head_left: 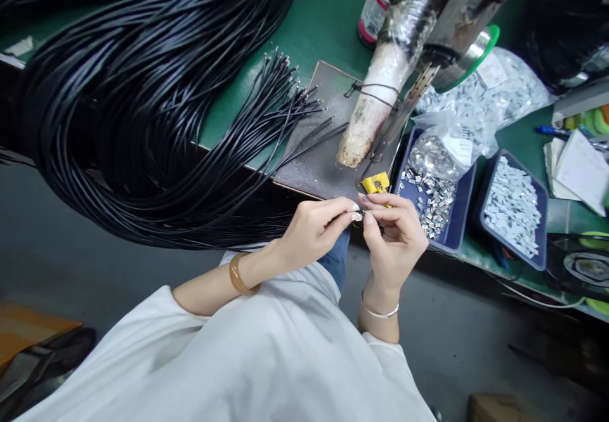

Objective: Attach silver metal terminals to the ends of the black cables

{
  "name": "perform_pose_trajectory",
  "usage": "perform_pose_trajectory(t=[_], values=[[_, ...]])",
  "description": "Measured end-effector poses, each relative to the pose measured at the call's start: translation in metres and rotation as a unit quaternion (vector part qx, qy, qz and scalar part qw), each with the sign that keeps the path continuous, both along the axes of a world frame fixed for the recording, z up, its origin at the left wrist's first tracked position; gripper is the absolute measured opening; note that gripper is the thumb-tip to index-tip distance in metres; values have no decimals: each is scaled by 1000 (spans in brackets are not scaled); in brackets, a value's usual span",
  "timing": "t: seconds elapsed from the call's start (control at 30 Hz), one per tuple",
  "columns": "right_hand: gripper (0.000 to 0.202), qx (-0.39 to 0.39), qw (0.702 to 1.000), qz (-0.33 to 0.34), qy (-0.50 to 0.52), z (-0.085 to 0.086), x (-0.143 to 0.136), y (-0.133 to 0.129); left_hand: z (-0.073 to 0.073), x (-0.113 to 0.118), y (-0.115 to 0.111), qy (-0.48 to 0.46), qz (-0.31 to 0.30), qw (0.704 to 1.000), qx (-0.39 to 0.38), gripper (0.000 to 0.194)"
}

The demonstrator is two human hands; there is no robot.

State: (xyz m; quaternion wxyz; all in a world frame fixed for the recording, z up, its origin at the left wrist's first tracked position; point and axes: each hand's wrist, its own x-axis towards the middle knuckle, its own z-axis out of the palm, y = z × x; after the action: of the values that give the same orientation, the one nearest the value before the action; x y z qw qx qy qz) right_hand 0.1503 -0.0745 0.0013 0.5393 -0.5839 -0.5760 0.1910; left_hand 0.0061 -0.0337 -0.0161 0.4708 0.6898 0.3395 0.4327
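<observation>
My left hand (309, 231) pinches a thin black cable near its end, at the table's front edge. Facing it, my right hand (396, 235) has its thumb and index finger closed at the same cable end; a tiny piece there is too small to make out. Just beyond the fingertips lies a yellow tool or block (375, 183) on the edge of a dark board (309, 168). A large bundle of black cables (118, 92) fills the left side, its stripped ends fanned over the board. Small metal clips lie in a blue tray (464, 219) right of my right hand.
A second blue tray (543, 250) holds pale small pieces. Behind are a plastic bag of parts (514, 85), a taped roll (371, 105) on the board, a bottle (373, 13) and a green-rimmed reel (490, 47). White papers (583, 171) lie at the right.
</observation>
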Motion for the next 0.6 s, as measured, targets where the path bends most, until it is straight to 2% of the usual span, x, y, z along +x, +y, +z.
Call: perform_pose_trajectory(t=[0.03, 0.1, 0.2, 0.33, 0.47, 0.6], values=[[8, 9, 1000, -1, 17, -1, -2, 0, 2, 1, -1, -36, -21, 997, -70, 22], [9, 18, 999, -3, 37, -4, -5, 1, 7, 1, -2, -103, -64, 971, -205, 20], [6, 9, 998, -14, 58, -7, -5, 4, 12, 1, 2, -170, -90, 928, -320, 21], [3, 1, 998, -52, 42, -7, 0, 7, 14, -1, 8, -195, -71, 917, -341, 22], [7, 2, 999, -41, 5, -6, 2, 7, 14, -1, 10, -201, -55, 924, -322, 14], [9, 83, 988, -79, -100, -5, 0, 4, 12, 1, 14, -197, -24, 933, -301, 8]])
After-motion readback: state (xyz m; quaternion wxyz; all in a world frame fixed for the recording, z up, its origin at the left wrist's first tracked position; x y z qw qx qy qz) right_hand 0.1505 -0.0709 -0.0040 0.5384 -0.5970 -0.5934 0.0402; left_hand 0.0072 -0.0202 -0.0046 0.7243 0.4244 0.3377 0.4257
